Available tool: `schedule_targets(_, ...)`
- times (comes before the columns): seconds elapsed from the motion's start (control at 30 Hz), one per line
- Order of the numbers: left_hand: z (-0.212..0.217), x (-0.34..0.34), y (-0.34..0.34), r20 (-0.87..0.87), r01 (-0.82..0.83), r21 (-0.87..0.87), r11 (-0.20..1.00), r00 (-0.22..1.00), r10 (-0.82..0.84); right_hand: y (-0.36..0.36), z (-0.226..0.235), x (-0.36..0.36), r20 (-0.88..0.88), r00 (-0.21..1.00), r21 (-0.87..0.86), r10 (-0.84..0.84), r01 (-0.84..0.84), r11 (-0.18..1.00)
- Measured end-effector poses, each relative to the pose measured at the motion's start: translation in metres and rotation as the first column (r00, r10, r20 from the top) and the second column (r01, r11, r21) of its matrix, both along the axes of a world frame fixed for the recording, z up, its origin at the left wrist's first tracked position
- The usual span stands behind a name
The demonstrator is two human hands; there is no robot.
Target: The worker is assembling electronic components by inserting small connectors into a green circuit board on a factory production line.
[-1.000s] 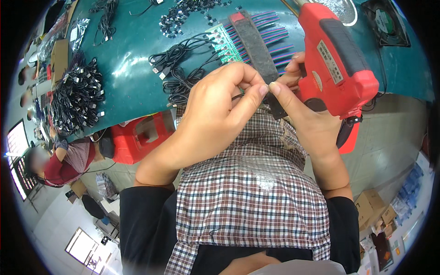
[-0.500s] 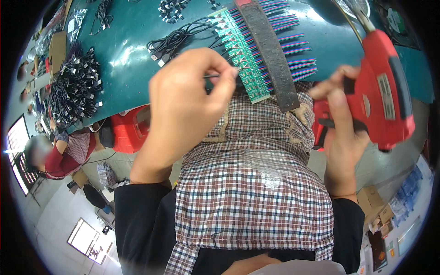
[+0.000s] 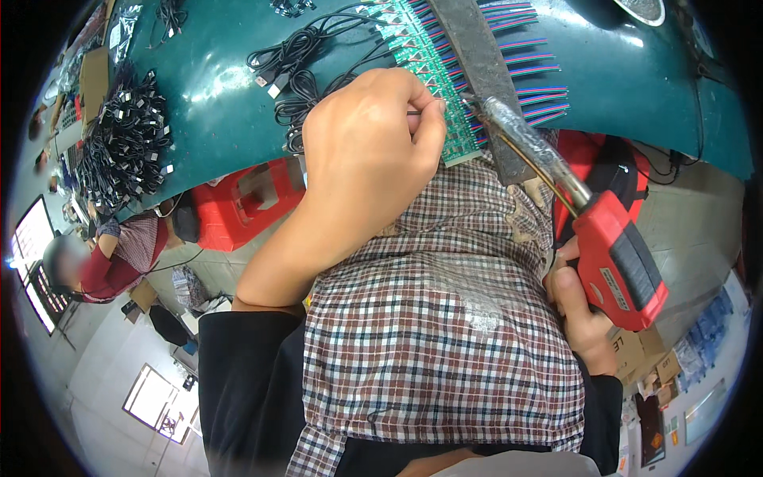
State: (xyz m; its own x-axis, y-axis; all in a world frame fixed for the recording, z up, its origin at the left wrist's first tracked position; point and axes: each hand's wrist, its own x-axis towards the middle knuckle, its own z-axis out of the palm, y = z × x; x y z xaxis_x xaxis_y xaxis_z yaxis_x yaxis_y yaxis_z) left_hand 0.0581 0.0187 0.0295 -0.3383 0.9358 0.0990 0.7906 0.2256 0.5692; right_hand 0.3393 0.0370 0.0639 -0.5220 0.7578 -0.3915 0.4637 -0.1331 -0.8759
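My left hand [image 3: 367, 139] is closed in a pinch on a thin black cable at the left edge of a long green circuit board [image 3: 459, 145]. Only a short bit of that cable shows between the fingers. In my right hand [image 3: 579, 314] is a red soldering gun [image 3: 616, 258] with a black grip. Its metal barrel points up and left, and the tip reaches over the board close to my left fingertips. Whether it touches the board I cannot tell. Across the board's right side lies a dark heavy bar [image 3: 481, 63], over rows of multicoloured wires [image 3: 536, 70].
Coiled black USB cables [image 3: 298, 52] trail from the board's left side. A large heap of similar cables [image 3: 123, 147] lies at the table's left. Below the green table [image 3: 211, 111] stands a red stool [image 3: 246, 211]. Another person [image 3: 107, 262] sits at far left.
The soldering gun has swung down and leftward, bringing its tip over the board. My left hand has shifted slightly right, still pinching at the board's edge.
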Motion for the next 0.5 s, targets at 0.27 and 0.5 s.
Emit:
schedule_targets(0.27, -0.0034, -0.0017, -0.0002, -0.013, 0.007, 0.011, 1.0, 1.0, -0.007, 0.0005, -0.0056, -0.0103, -0.042, 0.999, 0.007, 0.016, -0.016, 1.0)
schedule_targets(0.5, -0.0025, -0.0004, -0.0016, -0.024, 0.013, 0.03, 0.999, 1.0, -0.012, -0.0028, -0.0051, -0.0101, -0.025, 1.0, -0.009, 0.007, -0.007, 1.0)
